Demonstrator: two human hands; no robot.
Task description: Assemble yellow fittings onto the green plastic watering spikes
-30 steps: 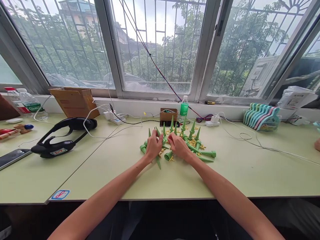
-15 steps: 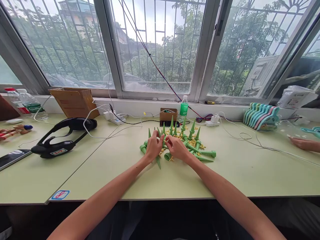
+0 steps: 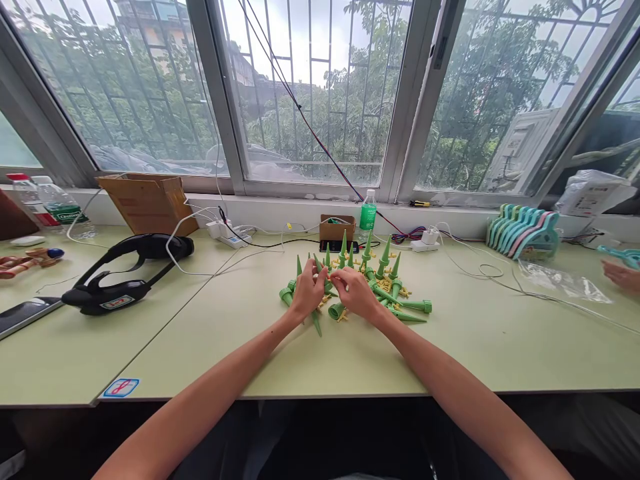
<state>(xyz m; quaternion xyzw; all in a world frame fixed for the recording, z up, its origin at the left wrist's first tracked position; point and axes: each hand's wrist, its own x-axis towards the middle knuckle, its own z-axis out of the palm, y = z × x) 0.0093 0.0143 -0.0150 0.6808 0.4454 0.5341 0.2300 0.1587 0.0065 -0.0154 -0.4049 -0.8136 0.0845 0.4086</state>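
Note:
Both my hands meet over a heap of green cone-shaped spikes [image 3: 387, 280] and small yellow pieces [image 3: 384, 285] on the pale green table [image 3: 250, 347]. My left hand [image 3: 307, 293] curls its fingers around a green spike. My right hand [image 3: 356, 295] pinches at the same spot, fingertips pressed together on something small that I cannot make out. Several spikes stand upright behind the hands; others lie flat to the right, such as one long spike [image 3: 413, 307]. One more spike lies beneath my left wrist [image 3: 317, 323].
A black headset [image 3: 125, 270] and a phone [image 3: 25, 315] lie at left, with a cardboard box [image 3: 147, 200] behind. A small brown box [image 3: 337, 230], a green bottle [image 3: 368, 215], cables and power strips line the sill. Another person's hand [image 3: 623, 275] and a clear bag [image 3: 565, 283] are at right.
My hands have stayed over the heap, fingers shifting slightly. At right, the other person's hand has come in and moved, and a clear plastic bag now lies on the table.

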